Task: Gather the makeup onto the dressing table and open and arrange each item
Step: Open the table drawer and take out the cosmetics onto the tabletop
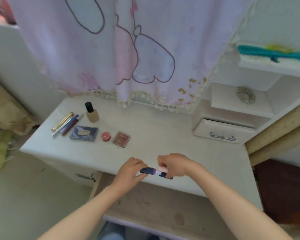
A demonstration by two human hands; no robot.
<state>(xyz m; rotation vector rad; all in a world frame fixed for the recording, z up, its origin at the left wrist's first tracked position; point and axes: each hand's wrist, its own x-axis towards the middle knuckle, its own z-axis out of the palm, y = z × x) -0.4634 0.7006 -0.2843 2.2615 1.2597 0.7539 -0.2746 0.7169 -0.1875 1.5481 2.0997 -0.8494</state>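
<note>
Over the front edge of the white dressing table (163, 135), my left hand (130, 172) grips a dark lipstick tube (148, 170). My right hand (175, 166) holds a pale pink tube (163, 169) and a dark piece beneath it, close against the lipstick's end. At the back left lie several slim pencils and tubes (66, 124), a foundation bottle (91, 112) with a black cap, a dark blue palette (84, 133), a small red pot (106, 136) and a brown blush compact (121, 139).
A printed pink cloth (128, 49) hangs over the back of the table. A small white drawer box (222, 129) stands at the right, with a scrunchie (246, 97) on the step above. An open pull-out drawer (154, 205) sits below my forearms.
</note>
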